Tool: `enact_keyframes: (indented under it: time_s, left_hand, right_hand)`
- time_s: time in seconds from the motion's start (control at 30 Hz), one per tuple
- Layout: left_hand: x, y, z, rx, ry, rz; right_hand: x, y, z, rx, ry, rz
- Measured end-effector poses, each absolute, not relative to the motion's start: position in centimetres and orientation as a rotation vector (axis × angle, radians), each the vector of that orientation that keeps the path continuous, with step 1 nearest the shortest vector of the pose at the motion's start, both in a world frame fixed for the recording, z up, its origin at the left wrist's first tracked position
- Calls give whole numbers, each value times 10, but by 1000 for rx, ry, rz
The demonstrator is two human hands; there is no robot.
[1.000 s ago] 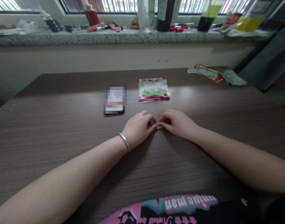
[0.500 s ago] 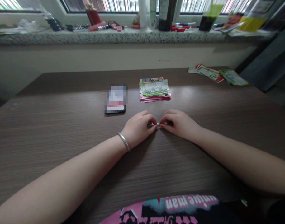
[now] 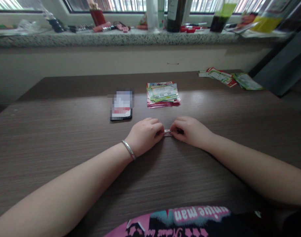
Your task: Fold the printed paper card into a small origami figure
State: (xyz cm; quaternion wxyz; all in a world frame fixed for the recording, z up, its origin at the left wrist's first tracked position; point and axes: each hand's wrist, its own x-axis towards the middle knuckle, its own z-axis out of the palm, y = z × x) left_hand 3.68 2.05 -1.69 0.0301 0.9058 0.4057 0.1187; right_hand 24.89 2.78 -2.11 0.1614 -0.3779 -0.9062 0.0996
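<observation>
Both my hands pinch a small narrow strip of what looks like folded printed paper [image 3: 167, 132] just above or on the table; I cannot tell whether it rests on the wood. My left hand [image 3: 146, 134], with a silver bangle at the wrist, is closed on the strip's left end. At its right end my right hand [image 3: 188, 130] is closed, thumb and fingers together. Only the short middle piece shows, pale with reddish marks; the fingers cover both ends. Beyond the hands lies a stack of colourful printed paper slips [image 3: 163, 93].
A phone [image 3: 121, 105] with a blurred screen lies left of the stack. More printed slips [image 3: 221, 77] are spread at the table's [image 3: 66, 131] far right. Behind, a granite windowsill [image 3: 115, 39] carries bottles, cups, pens and small clutter.
My left hand has shifted slightly left, and its thumb has tucked in. More of the strip's printed face shows between my hands. My right hand is nearly in the same place.
</observation>
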Motion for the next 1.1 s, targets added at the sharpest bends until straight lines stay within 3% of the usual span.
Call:
enact_keyframes:
  time_s: [0.23, 0.5, 0.63, 0.77, 1.1]
  left_hand:
    - [35, 21, -16, 2976, 1157, 318]
    - [34, 23, -18, 2755, 1230, 361]
    - [34, 23, -18, 2742, 1210, 366]
    - [35, 22, -16, 2782, 1210, 344]
    - [36, 21, -19, 2745, 1218, 347]
  right_hand:
    - [245, 27, -22, -1038, -2638, 183]
    - [249, 30, -18, -1163, -2557, 419]
    - [250, 28, -15, -1264, -2591, 374]
    - [251, 25, -12, -1209, -2634, 248]
    - [245, 27, -21, -1146, -2552, 364]
